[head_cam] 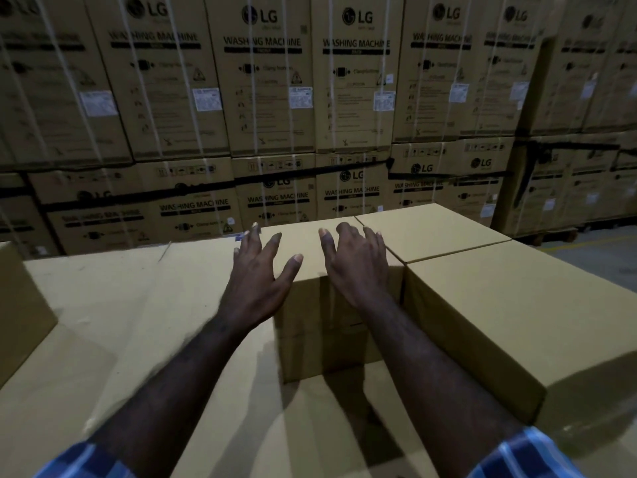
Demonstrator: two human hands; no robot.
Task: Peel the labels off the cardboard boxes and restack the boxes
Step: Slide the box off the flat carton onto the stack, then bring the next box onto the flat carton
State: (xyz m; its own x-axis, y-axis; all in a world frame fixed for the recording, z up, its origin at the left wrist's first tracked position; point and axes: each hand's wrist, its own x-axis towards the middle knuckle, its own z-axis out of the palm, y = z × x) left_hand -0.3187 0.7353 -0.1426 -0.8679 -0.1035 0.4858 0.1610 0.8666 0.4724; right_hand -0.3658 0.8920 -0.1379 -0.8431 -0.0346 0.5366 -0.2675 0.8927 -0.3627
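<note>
A wall of stacked washing-machine cartons point(269, 98) fills the background, each printed with a logo, bound with pale straps and carrying a small white label point(300, 97) on its front. Below and nearer, a broad layer of plain cardboard point(103, 305) spreads across the foreground like a low platform. On it stand plain brown boxes: a big box point(517, 322) at the right, a second box point(431, 229) just behind it with only a thin seam between them, and a middle box point(310, 326) touching the big one's left side. Another box point(20, 305) shows partly at the left edge, well apart from the rest. At the far right a strip of grey floor point(603, 257) is visible.

Both bare forearms reach forward from blue checked sleeves point(527, 457). The left hand point(262, 270) hovers over the middle box's near left corner, fingers spread and straight, thumb out over the top face — it grips nothing. The right hand point(358, 263) lies over the same box's near right edge, fingers loosely spread and slightly bent, also holding nothing. Whether the palms actually touch the cardboard I cannot tell — no label shows on the box's visible faces.
</note>
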